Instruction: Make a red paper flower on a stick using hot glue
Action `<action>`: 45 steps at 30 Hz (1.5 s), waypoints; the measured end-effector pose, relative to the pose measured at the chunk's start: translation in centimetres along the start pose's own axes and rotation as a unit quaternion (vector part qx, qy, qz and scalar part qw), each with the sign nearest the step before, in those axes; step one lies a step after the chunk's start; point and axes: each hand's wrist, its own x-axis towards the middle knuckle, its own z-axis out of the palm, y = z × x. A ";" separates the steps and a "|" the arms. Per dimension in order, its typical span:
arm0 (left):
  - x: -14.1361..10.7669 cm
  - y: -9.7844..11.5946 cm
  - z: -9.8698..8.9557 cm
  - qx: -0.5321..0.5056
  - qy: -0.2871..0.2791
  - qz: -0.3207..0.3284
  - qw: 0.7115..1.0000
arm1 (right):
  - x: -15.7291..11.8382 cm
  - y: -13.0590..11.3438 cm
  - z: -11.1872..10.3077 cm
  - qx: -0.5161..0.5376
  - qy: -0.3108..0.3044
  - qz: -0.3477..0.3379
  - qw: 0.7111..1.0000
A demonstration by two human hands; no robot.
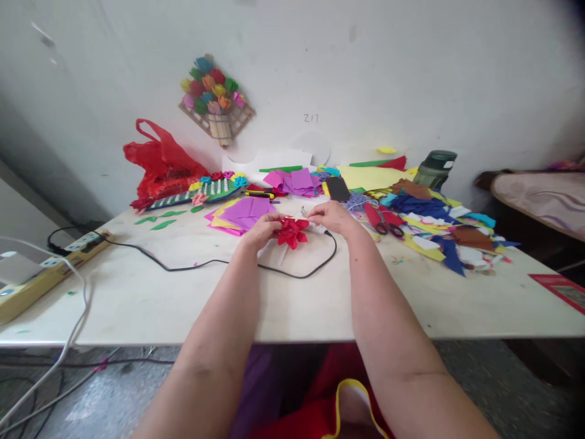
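Observation:
A red flower (pixel 292 232) with pointed petals, apparently of paper, is held over the middle of the table. My left hand (pixel 265 230) is closed on its left side, the fingertips bent round the edge. Just right of the flower, my right hand (pixel 331 217) has thumb and forefinger pinched together; what sits between them is too small to make out. Under that hand, a black cord (pixel 336 250) ends at a pale object mostly hidden from me. Purple paper sheets (pixel 249 213) lie beyond my left hand, and scissors (pixel 388 227) rest to the right of my right hand.
A yellow power strip (pixel 55 268) feeds the cord from the left. Green paper leaves (pixel 163 224), a red plastic bag (pixel 159 161) and a dark phone (pixel 338 189) lie further back. Paper scraps (pixel 439 225) and a green bottle (pixel 435 169) occupy the right side.

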 end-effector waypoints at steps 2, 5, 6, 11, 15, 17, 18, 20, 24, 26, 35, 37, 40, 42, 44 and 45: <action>0.0 0.0 0.1 0.002 -0.001 -0.003 1.000 | 0.1 0.1 0.2 -0.006 -0.006 -0.007 1.000; 0.0 0.1 0.2 0.004 -0.002 -0.007 1.000 | 0.2 0.1 0.6 -0.021 -0.018 -0.030 0.999; 0.0 0.1 0.2 0.005 -0.003 -0.009 1.000 | 0.2 0.1 0.6 -0.024 -0.022 -0.042 0.999; -0.1 0.1 0.3 0.010 -0.002 -0.018 1.000 | 0.3 0.1 1.0 -0.032 -0.046 -0.080 0.995; -0.1 0.0 0.2 0.009 -0.005 -0.026 1.000 | 0.5 0.1 1.2 -0.047 -0.054 -0.092 0.993; 0.0 0.0 0.2 0.009 -0.010 -0.028 1.000 | 0.6 0.0 1.3 -0.054 -0.053 -0.099 0.992; 0.0 0.0 0.2 0.009 -0.011 -0.028 1.000 | 0.7 0.0 1.3 -0.057 -0.053 -0.103 0.992; 0.0 0.0 0.1 0.006 -0.009 -0.028 1.000 | 0.7 0.0 1.3 -0.062 -0.051 -0.112 0.990; 0.0 0.1 0.0 -0.015 -0.007 -0.030 0.999 | 0.8 0.0 1.4 -0.063 -0.051 -0.119 0.990; -0.1 0.1 0.1 -0.031 -0.007 -0.031 0.999 | 0.8 0.0 1.5 -0.059 -0.051 -0.117 0.990; 0.2 0.5 0.6 -0.099 0.070 -0.073 0.990 | 0.7 -0.2 1.5 -0.059 -0.061 -0.109 0.990; 0.3 0.4 0.7 -0.096 0.080 -0.078 0.989 | 0.7 -0.3 1.5 -0.068 -0.061 -0.114 0.989; 0.4 0.3 0.7 -0.090 0.087 -0.079 0.989 | 0.8 -0.2 1.6 -0.094 -0.058 -0.121 0.987; 0.3 0.3 0.7 -0.089 0.086 -0.077 0.989 | 0.9 -0.2 1.7 -0.109 -0.054 -0.123 0.985; 0.3 0.3 0.6 -0.089 0.087 -0.077 0.989 | 0.9 -0.1 1.8 -0.115 -0.051 -0.128 0.984; 0.3 0.3 0.6 -0.089 0.089 -0.078 0.989 | 0.9 -0.1 1.9 -0.115 -0.050 -0.132 0.983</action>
